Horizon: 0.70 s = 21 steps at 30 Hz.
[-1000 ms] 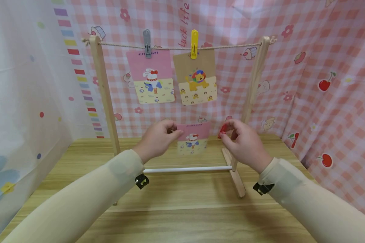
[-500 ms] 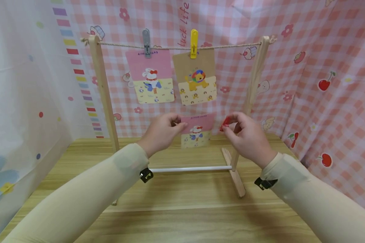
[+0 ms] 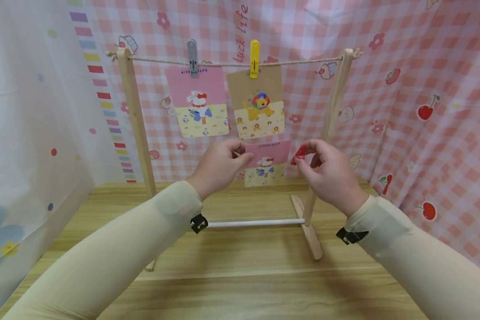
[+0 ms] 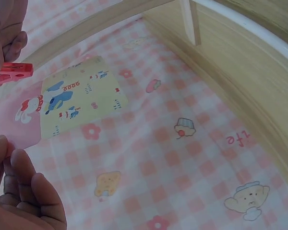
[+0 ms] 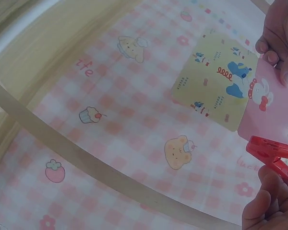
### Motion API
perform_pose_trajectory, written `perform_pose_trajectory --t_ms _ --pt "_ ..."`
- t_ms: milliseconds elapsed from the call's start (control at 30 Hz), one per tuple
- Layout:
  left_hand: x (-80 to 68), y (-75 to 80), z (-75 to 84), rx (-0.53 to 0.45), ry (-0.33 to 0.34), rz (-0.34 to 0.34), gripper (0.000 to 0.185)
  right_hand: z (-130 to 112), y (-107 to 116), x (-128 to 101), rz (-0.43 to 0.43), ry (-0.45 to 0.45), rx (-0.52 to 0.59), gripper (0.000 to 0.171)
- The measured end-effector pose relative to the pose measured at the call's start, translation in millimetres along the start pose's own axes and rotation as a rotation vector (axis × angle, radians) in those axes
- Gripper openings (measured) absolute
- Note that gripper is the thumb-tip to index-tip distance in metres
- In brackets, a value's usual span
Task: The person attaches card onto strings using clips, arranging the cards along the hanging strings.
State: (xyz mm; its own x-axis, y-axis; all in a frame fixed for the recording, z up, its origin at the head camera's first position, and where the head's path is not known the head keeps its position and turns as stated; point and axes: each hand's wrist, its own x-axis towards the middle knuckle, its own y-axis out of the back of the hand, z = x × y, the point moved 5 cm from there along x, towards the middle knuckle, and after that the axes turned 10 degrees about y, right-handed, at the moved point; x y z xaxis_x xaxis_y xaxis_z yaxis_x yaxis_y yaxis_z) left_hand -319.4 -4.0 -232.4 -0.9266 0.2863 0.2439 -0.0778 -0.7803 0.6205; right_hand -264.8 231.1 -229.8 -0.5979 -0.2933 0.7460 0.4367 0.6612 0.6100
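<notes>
My left hand (image 3: pixel 220 165) pinches the left edge of a pink and yellow rabbit card (image 3: pixel 266 164), which hangs in the air between my hands. In my right hand (image 3: pixel 329 173), thumb and fingers pinch a red clothespin (image 3: pixel 298 154), just off the card's right edge. The right wrist view shows the clothespin (image 5: pixel 271 154) close to the card's pink end (image 5: pixel 271 103). Above, a twine line (image 3: pixel 304 62) carries a second rabbit card (image 3: pixel 200 101) under a grey clothespin (image 3: pixel 193 58) and a brown lion card (image 3: pixel 257 102) under a yellow clothespin (image 3: pixel 254 58).
Two wooden posts, the left post (image 3: pixel 136 120) and the right post (image 3: pixel 338 98), hold up the twine. A white rod (image 3: pixel 256 222) joins them low down, over the wood-grain table (image 3: pixel 240 284). Pink checked cloth (image 3: pixel 304 26) hangs behind and to the right.
Both hands have risen toward the twine. The left hand has also moved right, bringing the rabbit card up and right; the red clothespin has come up with the right hand.
</notes>
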Motion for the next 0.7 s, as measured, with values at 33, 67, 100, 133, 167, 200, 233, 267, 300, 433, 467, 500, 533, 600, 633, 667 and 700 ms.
perform_pose_trajectory --t_ms 33,67,100,133,167,200,233,267,300,433,467,500,533,600,633,667,700 --pt "0.4 -0.2 1.3 -0.006 0.001 0.000 0.017 -0.3 0.3 0.5 -0.004 -0.003 0.004 0.017" --pt "0.6 -0.1 2.7 -0.008 0.003 0.004 0.017 -0.3 0.4 1.0 -0.010 -0.009 0.009 0.018" --pt "1.0 -0.2 3.7 -0.012 0.006 0.005 0.017 -0.3 0.7 1.5 -0.014 -0.014 0.011 0.018" --pt "1.5 -0.3 4.7 -0.015 0.008 0.007 0.017 -0.4 1.1 2.0 -0.018 -0.020 0.016 0.019" --pt "2.0 -0.2 5.7 -0.016 0.011 0.009 0.017 -0.5 1.5 2.4 -0.020 -0.023 0.019 0.019" --pt "2.4 -0.1 6.9 -0.015 0.011 0.010 0.017 -0.6 2.1 2.7 -0.021 -0.027 0.023 0.019" --pt "2.6 0.0 8.2 -0.017 0.014 0.011 0.017 -0.8 2.7 3.2 -0.018 -0.027 0.023 0.019" --pt "3.0 0.1 9.4 -0.013 0.017 0.012 0.017 -1.0 3.4 3.7 -0.014 -0.025 0.019 0.019" --pt "3.4 0.2 10.7 -0.011 0.018 0.012 0.018 -1.4 4.2 4.3 -0.009 -0.021 0.013 0.019" --pt "5.2 0.5 16.2 -0.009 0.021 0.016 0.016 -2.4 6.9 6.6 0.010 -0.006 -0.017 0.019" --pt "5.7 0.6 17.6 -0.006 0.021 0.018 0.016 -2.5 7.4 7.2 0.011 -0.006 -0.021 0.019" --pt "6.0 0.7 19.0 -0.008 0.020 0.018 0.016 -2.4 7.9 7.7 0.013 -0.008 -0.021 0.019" --pt "6.2 0.8 20.4 -0.009 0.022 0.020 0.015 -2.3 8.3 8.1 0.014 -0.011 -0.021 0.019" --pt "6.7 0.9 22.8 -0.008 0.024 0.022 0.016 -2.1 9.1 9.1 0.015 -0.016 -0.018 0.019" --pt "7.0 1.0 24.0 -0.005 0.024 0.025 0.016 -2.0 9.5 9.5 0.015 -0.017 -0.018 0.019" --pt "7.0 1.2 25.1 -0.003 0.023 0.025 0.017 -2.0 9.9 9.8 0.015 -0.018 -0.015 0.019" --pt "7.4 1.3 25.9 -0.004 0.023 0.029 0.017 -2.1 10.3 10.2 0.015 -0.018 -0.013 0.019"
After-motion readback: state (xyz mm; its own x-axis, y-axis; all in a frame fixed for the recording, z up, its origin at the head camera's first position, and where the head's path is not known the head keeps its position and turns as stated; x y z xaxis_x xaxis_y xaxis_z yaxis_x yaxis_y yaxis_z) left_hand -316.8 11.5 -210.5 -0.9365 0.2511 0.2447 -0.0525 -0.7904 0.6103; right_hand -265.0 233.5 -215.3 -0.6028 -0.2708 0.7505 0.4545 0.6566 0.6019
